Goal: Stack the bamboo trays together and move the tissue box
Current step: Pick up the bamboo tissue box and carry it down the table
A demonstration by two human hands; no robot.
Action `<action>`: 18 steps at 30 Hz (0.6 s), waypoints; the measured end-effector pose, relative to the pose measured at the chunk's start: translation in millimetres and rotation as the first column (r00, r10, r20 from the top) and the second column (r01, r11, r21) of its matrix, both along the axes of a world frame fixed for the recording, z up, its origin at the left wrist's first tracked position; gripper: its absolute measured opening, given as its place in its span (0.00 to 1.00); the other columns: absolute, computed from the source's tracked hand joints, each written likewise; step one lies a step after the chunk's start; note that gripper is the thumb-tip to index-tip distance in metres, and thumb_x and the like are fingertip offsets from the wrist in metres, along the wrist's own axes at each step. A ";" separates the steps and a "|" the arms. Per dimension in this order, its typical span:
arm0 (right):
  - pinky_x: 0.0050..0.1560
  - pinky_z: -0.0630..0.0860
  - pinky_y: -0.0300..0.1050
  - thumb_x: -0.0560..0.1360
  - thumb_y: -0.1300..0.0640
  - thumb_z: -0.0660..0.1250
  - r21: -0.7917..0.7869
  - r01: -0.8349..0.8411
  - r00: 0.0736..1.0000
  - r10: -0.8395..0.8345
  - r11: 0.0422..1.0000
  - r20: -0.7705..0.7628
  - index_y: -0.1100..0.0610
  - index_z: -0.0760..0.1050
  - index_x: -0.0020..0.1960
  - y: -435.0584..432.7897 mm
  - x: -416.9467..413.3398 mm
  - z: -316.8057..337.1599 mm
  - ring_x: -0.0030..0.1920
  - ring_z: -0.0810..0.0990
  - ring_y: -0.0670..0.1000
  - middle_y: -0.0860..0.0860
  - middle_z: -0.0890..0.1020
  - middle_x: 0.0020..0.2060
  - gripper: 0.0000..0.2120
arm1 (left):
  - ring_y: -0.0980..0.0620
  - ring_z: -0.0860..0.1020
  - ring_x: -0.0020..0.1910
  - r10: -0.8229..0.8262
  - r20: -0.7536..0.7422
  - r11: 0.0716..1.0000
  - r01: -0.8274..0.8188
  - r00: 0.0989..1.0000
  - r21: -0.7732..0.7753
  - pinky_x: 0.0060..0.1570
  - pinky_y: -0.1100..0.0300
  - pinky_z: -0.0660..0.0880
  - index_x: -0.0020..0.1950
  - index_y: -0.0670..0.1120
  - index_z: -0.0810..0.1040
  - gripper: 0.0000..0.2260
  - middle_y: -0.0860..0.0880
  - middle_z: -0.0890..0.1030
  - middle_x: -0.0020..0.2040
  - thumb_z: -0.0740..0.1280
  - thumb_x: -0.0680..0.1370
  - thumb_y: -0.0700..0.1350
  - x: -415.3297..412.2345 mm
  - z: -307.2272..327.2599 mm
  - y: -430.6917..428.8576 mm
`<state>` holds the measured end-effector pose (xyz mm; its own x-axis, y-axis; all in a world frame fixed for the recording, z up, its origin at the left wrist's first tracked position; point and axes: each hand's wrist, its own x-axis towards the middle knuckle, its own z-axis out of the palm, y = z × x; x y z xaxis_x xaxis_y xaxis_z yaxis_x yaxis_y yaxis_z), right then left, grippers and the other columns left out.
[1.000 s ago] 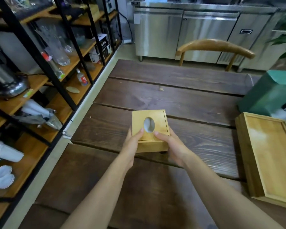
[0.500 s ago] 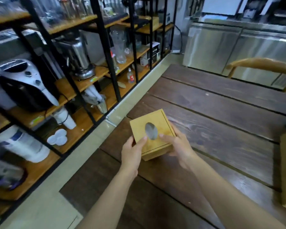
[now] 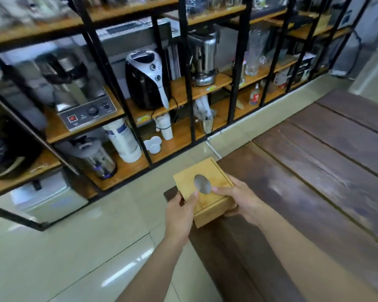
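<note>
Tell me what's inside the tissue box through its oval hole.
The oval opening in the top of the bamboo tissue box shows only a blurred grey surface, perhaps tissue. The solid lid covers everything else inside. Left hand and right hand hold the box.

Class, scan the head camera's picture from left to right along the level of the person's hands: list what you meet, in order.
Tiled floor → left hand → bamboo tissue box → right hand → dark wooden table.

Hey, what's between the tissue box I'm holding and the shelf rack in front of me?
In the head view, only bare pale floor tiles lie between the tissue box, held by both hands at the table's corner, and the shelf rack.
</note>
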<state>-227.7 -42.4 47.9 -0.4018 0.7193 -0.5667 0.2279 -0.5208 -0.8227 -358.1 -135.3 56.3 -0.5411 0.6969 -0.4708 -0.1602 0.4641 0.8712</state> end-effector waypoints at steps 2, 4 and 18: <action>0.57 0.72 0.64 0.64 0.50 0.73 -0.002 -0.027 0.999 0.027 1.000 0.019 0.38 0.69 0.62 -1.8 -5.4 -3.8 0.57 0.74 0.54 0.46 0.79 0.55 0.28 | 0.45 0.75 0.62 0.016 0.014 1.000 -0.016 1.000 0.000 0.62 0.41 0.73 0.63 0.48 0.77 0.17 0.47 0.79 0.61 0.68 0.75 0.52 -3.5 -1.6 -5.5; 0.54 0.73 0.59 0.65 0.50 0.73 -0.003 -0.052 0.997 0.052 0.999 0.054 0.40 0.70 0.62 -4.2 -7.2 -6.6 0.56 0.75 0.54 0.47 0.79 0.55 0.27 | 0.45 0.75 0.61 0.019 0.020 1.000 -0.019 1.000 -0.016 0.62 0.41 0.73 0.57 0.50 0.78 0.12 0.51 0.80 0.54 0.68 0.76 0.51 -4.7 -4.5 -10.5; 0.59 0.72 0.51 0.70 0.46 0.69 0.181 -0.102 0.974 0.062 0.978 0.217 0.53 0.67 0.67 -7.0 4.7 -16.8 0.60 0.74 0.52 0.51 0.75 0.63 0.28 | 0.45 0.71 0.64 -0.049 -0.371 0.991 -0.002 0.927 -0.136 0.58 0.51 0.73 0.72 0.45 0.63 0.28 0.46 0.69 0.68 0.68 0.75 0.51 -1.9 -24.5 -4.8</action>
<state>-223.0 -49.3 31.1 -0.3510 0.7914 -0.5005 0.4407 -0.3320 -0.8340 -360.0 -140.1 31.8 -0.6795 0.6570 -0.3265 0.1760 0.5780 0.7968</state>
